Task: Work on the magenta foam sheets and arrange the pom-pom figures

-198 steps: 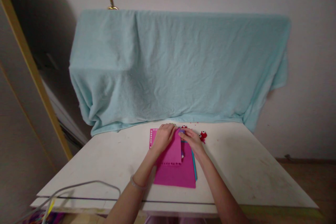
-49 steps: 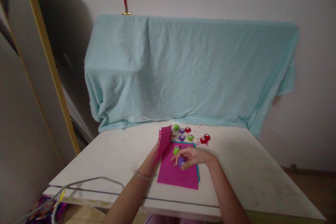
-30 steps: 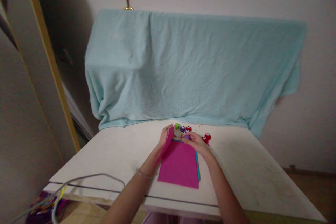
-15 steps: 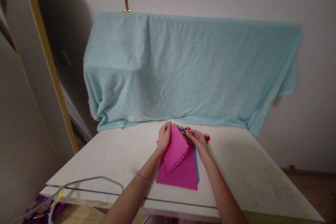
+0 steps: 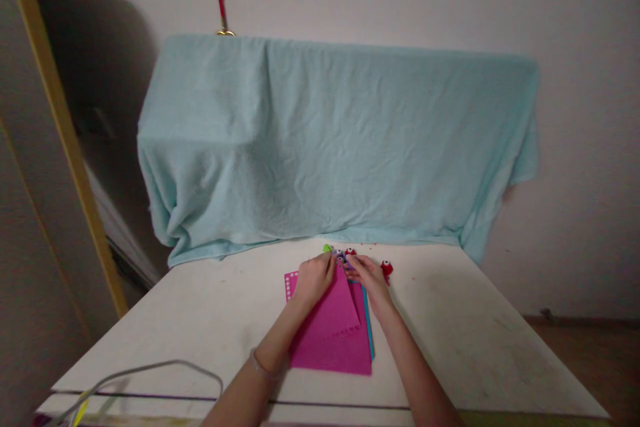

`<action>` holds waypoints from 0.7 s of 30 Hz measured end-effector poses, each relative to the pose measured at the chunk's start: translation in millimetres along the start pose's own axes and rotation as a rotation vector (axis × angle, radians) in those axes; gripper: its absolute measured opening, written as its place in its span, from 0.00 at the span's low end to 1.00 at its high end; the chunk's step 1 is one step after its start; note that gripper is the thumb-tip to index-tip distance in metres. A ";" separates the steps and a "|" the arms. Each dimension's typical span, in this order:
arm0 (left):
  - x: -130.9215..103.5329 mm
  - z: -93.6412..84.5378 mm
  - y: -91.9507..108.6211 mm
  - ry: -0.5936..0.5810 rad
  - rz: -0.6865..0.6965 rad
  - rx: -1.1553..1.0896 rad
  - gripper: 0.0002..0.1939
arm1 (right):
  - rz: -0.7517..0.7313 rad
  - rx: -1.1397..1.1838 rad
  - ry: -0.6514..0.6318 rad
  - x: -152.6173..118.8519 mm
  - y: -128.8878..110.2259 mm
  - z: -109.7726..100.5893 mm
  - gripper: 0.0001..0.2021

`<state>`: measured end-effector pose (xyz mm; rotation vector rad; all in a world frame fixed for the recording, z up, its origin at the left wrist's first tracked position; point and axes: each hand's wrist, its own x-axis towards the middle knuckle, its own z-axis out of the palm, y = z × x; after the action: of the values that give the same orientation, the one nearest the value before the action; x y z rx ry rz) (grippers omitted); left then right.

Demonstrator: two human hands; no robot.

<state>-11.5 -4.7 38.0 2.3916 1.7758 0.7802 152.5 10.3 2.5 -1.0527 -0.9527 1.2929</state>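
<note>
My left hand (image 5: 315, 279) is closed, pinching the upper end of a pink tapered piece (image 5: 336, 310) with a row of small holes along its lower edge. That piece lies over a larger pink sheet (image 5: 330, 359), which has holes in its upper left corner. My right hand (image 5: 371, 280) is closed at the fingertips on a small purple piece (image 5: 349, 259), close to the top of the pink piece. Just beyond the fingers sit small figures with round eyes, among them a red one (image 5: 351, 251). Fingers partly hide these figures.
A blue sheet (image 5: 369, 327) shows under the pink sheet's right edge. Another red figure (image 5: 387, 268) stands to the right. A green bit (image 5: 327, 248) lies at the back. A grey cable (image 5: 165, 363) crosses the table's front left; a light blue cloth (image 5: 340, 147) hangs behind.
The pink piece has been lowered and turned to lie flatter on the sheet. My left hand has moved over its top, close to my right fingertips. The camera view has shifted slightly.
</note>
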 end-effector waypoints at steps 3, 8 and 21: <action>0.2 2.4 -1.9 -0.001 0.008 0.007 0.21 | 0.025 0.006 0.005 2.2 2.9 0.3 0.23; 0.6 8.7 -4.4 -0.005 0.010 -0.011 0.21 | 0.009 0.052 0.020 0.2 0.1 -0.1 0.20; 1.7 23.7 -8.5 0.032 0.070 -0.005 0.14 | 0.068 0.025 -0.005 -6.1 -1.1 6.5 0.21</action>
<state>-8.5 5.4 15.1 2.4645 1.7076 0.8344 146.2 4.7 5.4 -1.0710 -0.9085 1.3605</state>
